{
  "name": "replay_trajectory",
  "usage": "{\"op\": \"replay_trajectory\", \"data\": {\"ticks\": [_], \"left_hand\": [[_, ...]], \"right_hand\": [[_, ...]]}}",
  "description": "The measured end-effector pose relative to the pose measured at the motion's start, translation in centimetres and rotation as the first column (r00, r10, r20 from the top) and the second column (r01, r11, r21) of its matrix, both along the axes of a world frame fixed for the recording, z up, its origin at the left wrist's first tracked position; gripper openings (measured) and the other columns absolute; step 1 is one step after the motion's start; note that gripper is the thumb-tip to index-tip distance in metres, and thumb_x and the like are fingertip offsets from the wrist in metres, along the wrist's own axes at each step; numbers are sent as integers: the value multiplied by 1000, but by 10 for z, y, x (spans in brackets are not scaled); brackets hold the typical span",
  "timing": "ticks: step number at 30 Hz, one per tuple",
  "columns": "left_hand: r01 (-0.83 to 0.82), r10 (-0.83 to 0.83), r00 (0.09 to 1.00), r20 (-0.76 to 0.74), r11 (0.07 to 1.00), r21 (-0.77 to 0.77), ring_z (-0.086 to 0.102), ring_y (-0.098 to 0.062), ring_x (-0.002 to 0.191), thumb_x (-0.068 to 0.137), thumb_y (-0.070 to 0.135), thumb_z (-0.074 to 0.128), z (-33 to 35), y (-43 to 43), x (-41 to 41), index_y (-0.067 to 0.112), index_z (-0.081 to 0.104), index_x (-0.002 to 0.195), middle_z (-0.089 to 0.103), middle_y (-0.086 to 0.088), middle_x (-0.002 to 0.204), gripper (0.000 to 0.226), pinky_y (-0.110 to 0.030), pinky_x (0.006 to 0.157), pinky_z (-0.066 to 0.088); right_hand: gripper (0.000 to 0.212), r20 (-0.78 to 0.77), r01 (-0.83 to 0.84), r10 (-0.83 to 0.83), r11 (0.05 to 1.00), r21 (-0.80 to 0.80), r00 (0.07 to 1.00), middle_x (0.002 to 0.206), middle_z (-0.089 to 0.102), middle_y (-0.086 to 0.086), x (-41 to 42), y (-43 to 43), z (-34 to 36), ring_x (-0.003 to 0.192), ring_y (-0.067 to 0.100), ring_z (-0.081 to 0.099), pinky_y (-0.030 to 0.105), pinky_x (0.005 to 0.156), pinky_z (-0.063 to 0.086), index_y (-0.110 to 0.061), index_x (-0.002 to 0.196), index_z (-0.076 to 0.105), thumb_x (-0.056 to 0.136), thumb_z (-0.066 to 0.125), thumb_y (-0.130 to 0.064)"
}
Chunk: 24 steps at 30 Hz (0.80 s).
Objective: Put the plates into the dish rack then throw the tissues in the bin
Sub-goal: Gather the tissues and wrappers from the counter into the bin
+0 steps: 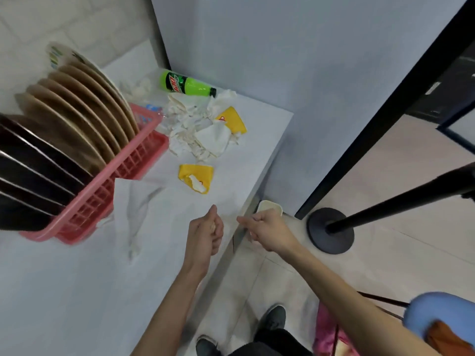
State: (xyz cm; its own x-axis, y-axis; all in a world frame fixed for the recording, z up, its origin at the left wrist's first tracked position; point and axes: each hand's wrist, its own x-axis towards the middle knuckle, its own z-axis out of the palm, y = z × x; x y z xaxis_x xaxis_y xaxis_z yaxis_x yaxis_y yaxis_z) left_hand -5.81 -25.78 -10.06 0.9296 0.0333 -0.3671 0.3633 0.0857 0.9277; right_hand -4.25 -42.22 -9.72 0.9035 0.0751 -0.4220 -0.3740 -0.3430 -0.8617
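A pink dish rack (133, 160) at the left of the white table holds several tan plates (84, 104) and dark plates (30, 160) on edge. Crumpled white tissues (203, 129) lie heaped mid-table, and a flat tissue (138, 209) lies beside the rack. My left hand (205, 229) is curled over the table's near edge and grips a small wad of tissue. My right hand (267, 229) is past the table edge, fingers curled, right above a small cream bin (270, 207) on the floor. Whatever its fingers hold is hidden.
Two yellow tissue packs (196, 177) (232, 119) and a green soda bottle (185, 83) lie on the table. A black stand with a round base (331, 229) is on the floor to the right, and a blue-padded chair (437, 317) is at the lower right. A wall rises behind the table.
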Motion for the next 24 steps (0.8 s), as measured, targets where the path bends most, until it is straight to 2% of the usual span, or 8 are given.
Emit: {"op": "replay_trajectory", "data": {"ticks": [4,7,11,18,21,24], "left_hand": [[66,-66,995,-69,998,4,17,-12,44,99,17,44,-15,-58,18,14,61,68,25,-1,54,36,-16,42,15],[91,-90,988,-126,996,-2,19,-10,40,94,2,40,-30,-95,31,10,68,83,32,-2,52,30,-15,41,15],[90,-88,982,-166,996,5,25,-12,41,85,-5,43,-50,-131,47,11,69,78,44,-3,54,32,-16,38,17],[202,-182,970,-160,972,120,45,-6,45,93,-1,53,-104,-170,95,14,69,94,64,-7,75,22,-17,40,32],[298,-271,950,-152,933,201,51,-9,45,95,5,61,-136,-181,118,10,72,101,67,-6,77,14,-20,46,40],[322,-286,936,-204,931,175,52,-5,42,93,12,68,-175,-190,142,3,74,101,65,-3,70,13,-16,40,38]], "right_hand": [[52,-74,109,-106,993,44,992,49,35,2,7,-67,-16,41,15,26,23,41,20,-19,50,39,92,60,-39],[48,-138,145,-137,988,49,981,49,38,3,14,-108,-30,41,15,26,24,41,21,-14,55,42,95,57,-36],[54,-174,156,-152,988,13,973,47,37,5,27,-142,-47,37,16,25,24,39,22,-16,51,37,97,55,-37],[58,-258,202,-211,977,-63,943,40,35,1,58,-172,-91,32,15,28,25,41,26,-17,45,36,95,59,-35],[57,-299,205,-225,974,-99,927,36,32,-1,73,-178,-121,29,12,26,28,45,27,-15,46,34,95,60,-29],[57,-348,222,-253,967,-127,902,36,30,-2,86,-185,-160,28,13,27,25,42,28,-15,48,32,96,59,-31]]}}
